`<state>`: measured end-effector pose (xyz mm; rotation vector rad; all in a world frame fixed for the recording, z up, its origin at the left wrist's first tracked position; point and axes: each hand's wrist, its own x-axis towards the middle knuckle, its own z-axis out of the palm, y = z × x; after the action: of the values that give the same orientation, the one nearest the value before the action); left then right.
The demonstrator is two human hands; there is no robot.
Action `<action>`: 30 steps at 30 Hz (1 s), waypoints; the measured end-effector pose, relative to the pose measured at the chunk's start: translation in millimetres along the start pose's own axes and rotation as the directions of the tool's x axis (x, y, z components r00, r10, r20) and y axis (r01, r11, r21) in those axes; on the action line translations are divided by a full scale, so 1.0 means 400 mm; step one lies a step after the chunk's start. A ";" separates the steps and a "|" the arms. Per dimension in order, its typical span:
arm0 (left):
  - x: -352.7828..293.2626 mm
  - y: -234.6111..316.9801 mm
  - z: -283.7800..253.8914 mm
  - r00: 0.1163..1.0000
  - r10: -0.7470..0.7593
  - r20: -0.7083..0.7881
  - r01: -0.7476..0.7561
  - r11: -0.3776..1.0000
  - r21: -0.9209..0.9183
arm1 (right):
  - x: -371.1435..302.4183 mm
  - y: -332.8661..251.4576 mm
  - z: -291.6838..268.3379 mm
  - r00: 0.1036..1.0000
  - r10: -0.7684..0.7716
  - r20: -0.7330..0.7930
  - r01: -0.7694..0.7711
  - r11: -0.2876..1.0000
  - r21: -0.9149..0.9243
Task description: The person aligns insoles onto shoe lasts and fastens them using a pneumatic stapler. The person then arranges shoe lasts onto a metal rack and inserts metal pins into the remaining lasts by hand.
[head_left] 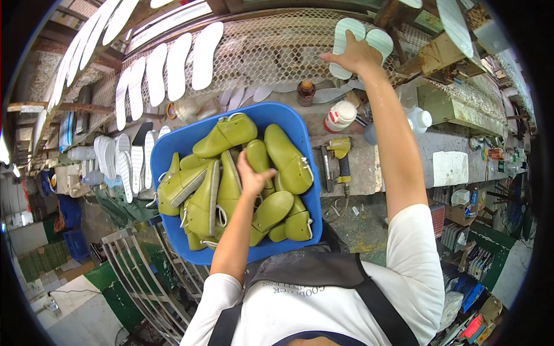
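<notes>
Your hands are apart: your right hand (360, 56) spreads over pale green insoles (341, 44); your left hand (253, 176), fingers parted, seems to touch olive-green shoe lasts (258, 153).

A single fisheye view looks steeply down from the wearer's head, close above the blue tub (313, 210) and counter (363, 167).

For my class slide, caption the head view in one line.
Left hand over olive shoe lasts in a blue tub; right hand at two pale green insoles against wire mesh.
</notes>
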<state>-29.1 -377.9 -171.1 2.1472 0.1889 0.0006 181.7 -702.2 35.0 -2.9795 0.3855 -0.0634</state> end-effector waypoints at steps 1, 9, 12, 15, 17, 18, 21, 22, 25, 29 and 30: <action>-0.032 0.047 -0.013 0.994 0.028 0.109 -0.032 0.999 0.040 | 0.010 0.013 0.036 0.999 -0.026 -0.047 0.023 0.997 -0.071; -0.003 0.125 -0.027 0.900 -0.288 0.328 0.232 0.952 0.200 | -0.125 -0.087 0.031 0.857 -0.311 -0.411 0.486 0.752 0.444; 0.030 0.062 -0.049 0.917 -0.320 0.238 0.275 0.940 0.202 | -0.345 -0.172 -0.043 0.813 -0.462 -0.354 0.574 0.538 0.617; 0.060 0.105 -0.115 0.656 -0.406 0.636 0.750 0.447 -0.488 | -0.505 -0.128 -0.046 0.854 -0.481 -0.199 0.449 0.488 0.748; 0.042 0.205 -0.202 0.638 -0.170 0.751 0.767 0.217 -0.603 | -0.585 -0.093 -0.044 0.884 -0.457 -0.101 0.341 0.481 0.808; 0.014 0.257 -0.245 0.653 -0.096 0.752 0.758 0.078 -0.648 | -0.619 -0.086 -0.045 0.921 -0.388 -0.033 0.166 0.313 0.935; -0.097 0.356 -0.330 0.656 0.394 0.644 0.755 -0.350 -0.554 | -0.682 -0.056 -0.037 0.949 -0.316 0.011 0.009 0.062 0.998; -0.136 0.315 -0.349 0.654 0.391 0.648 0.757 -0.348 -0.554 | -0.705 -0.044 -0.042 0.943 -0.329 0.045 -0.039 0.028 0.999; -0.231 0.229 -0.384 0.631 0.419 0.653 0.701 0.052 -0.711 | -0.769 -0.048 -0.030 0.925 -0.378 -0.037 0.043 0.007 0.999; -0.425 0.295 -0.364 0.752 0.192 0.631 0.659 -0.174 -0.732 | -0.854 -0.076 -0.007 0.849 -0.526 -0.054 0.094 0.049 0.994; -0.457 0.284 -0.353 0.748 0.193 0.635 0.663 -0.172 -0.728 | -0.884 -0.096 -0.034 0.810 -0.585 -0.029 0.113 0.108 0.988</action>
<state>-204.7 -346.7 14.7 0.2836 0.1761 -0.6009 -151.0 -576.6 45.2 -1.5793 -0.3899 0.1709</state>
